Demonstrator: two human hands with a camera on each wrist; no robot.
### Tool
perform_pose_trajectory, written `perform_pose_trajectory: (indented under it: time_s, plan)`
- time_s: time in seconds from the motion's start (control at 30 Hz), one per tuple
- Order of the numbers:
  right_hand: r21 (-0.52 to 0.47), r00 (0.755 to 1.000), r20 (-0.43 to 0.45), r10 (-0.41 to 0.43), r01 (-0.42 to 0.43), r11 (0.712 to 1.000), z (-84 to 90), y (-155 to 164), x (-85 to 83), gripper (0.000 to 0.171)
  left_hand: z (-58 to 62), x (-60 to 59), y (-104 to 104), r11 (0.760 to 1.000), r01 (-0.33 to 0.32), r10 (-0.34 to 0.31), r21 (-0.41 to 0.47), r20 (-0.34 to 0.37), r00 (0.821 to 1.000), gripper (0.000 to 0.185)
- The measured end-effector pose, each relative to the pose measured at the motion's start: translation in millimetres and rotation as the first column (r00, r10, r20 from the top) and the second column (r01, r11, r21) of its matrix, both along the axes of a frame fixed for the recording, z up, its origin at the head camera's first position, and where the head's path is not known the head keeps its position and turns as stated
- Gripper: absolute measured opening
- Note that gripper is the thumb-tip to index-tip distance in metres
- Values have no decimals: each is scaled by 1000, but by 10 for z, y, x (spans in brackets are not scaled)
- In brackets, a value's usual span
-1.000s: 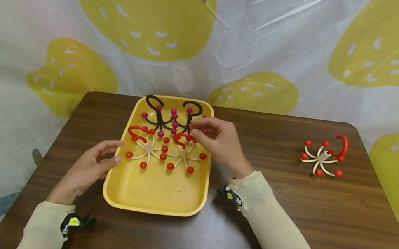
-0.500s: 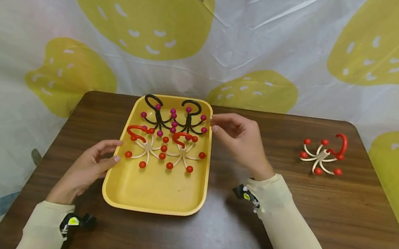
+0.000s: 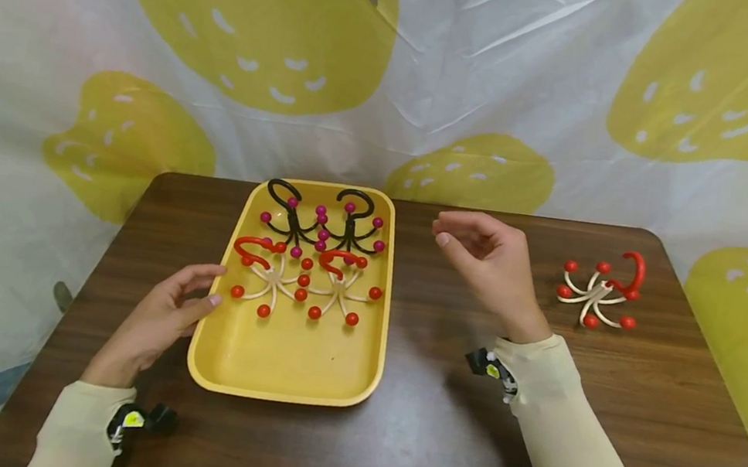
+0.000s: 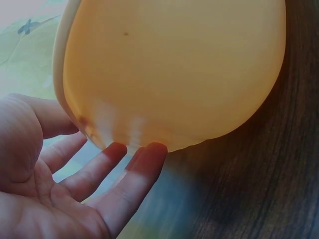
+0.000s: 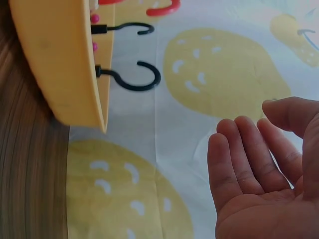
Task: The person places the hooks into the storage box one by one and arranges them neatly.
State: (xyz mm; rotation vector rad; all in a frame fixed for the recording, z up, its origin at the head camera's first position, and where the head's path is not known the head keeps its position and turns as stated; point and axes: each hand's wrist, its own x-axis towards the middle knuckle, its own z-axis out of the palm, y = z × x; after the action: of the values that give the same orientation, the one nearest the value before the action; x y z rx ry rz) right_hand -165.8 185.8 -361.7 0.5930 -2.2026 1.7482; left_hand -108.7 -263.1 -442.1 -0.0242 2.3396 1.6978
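Dark wooden table [image 3: 432,443] before a white cloth backdrop [image 3: 435,77] with yellow strawberries.

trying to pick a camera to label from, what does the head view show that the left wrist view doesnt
Only the head view shows the four hooks in the tray: two black ones at the back and two white ones in front. It also shows a fifth hook out on the table and the empty right hand raised between them. Only the left wrist view shows the fingertips meeting the tray's underside up close. Both show the left hand at the yellow tray.
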Motion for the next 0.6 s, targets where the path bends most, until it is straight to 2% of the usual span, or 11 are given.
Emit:
perform_pose_trajectory:
  time_s: [0.3,0.6]
  plan:
    - [-5,998,-2,-69,69,998,-13,309,25,24,-40,20,-2,1000,-10,10,22,-21,1000,57]
    - [-15,986,-11,-165,165,986,63,697,128,26,-31,20,6,1000,-18,19,15,-20,1000,54]
